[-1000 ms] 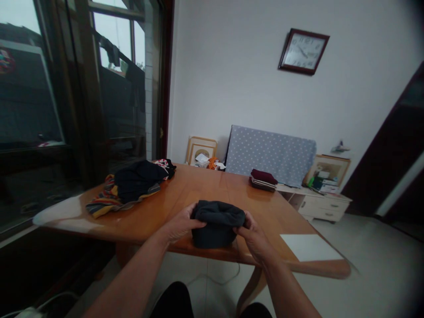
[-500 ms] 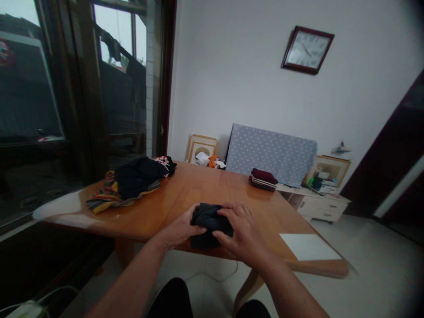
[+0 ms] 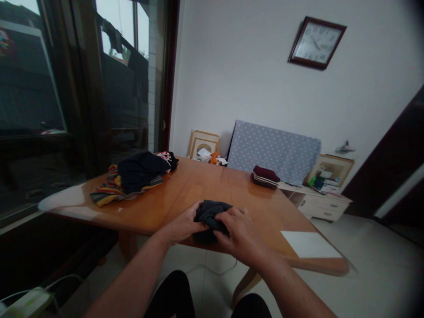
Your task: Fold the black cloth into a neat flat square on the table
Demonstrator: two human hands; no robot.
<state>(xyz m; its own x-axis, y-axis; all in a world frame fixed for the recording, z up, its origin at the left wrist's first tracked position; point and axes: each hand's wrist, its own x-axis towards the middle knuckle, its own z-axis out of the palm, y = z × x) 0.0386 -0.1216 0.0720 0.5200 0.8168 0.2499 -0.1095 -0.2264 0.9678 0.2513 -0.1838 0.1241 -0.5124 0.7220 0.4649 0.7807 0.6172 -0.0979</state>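
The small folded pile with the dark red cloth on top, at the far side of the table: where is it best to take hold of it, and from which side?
Probably best to grip the folded stack by its two short ends, one of the hands at each, coming from above and the near side. It lies flat, layered and free on the wooden table, so pinching all layers together should keep the folds.

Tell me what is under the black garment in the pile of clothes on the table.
Under the black garment lies a striped cloth, resting on the table. Its middle part is covered, so anything else beneath cannot be seen.
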